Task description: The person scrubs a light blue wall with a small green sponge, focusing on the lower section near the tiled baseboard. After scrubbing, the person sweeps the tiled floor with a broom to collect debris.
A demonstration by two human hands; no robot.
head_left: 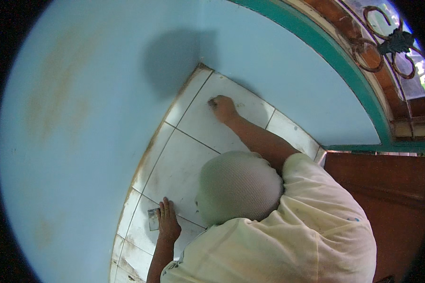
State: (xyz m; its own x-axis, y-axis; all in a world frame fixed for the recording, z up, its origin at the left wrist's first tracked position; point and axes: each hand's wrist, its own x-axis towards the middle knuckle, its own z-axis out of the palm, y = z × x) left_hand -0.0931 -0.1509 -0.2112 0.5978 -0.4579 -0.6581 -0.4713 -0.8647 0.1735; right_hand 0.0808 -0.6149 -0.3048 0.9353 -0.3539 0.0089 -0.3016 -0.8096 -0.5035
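Neither of my hands is in view. Before me a co-worker (279, 226) in a pale shirt and a knit cap (241, 185) bends low over a white tiled floor (191, 155). One of the co-worker's hands (225, 108) is a fist on a tile near the corner, with a small dark thing at its fingers, too blurred to name. The co-worker's other hand (169, 221) lies flat on the floor, fingers stretched out. Partly under those fingers is a small flat grey rectangular piece (153, 220) with a dark edge.
Light blue walls (92, 159) meet at a corner, with brown smears on the left one. Dirt lines the floor's edge (152, 141). Green trim (340, 69) borders a window with wrought-iron scrollwork (393, 42). A brown panel (379, 187), perhaps a door, stands at right.
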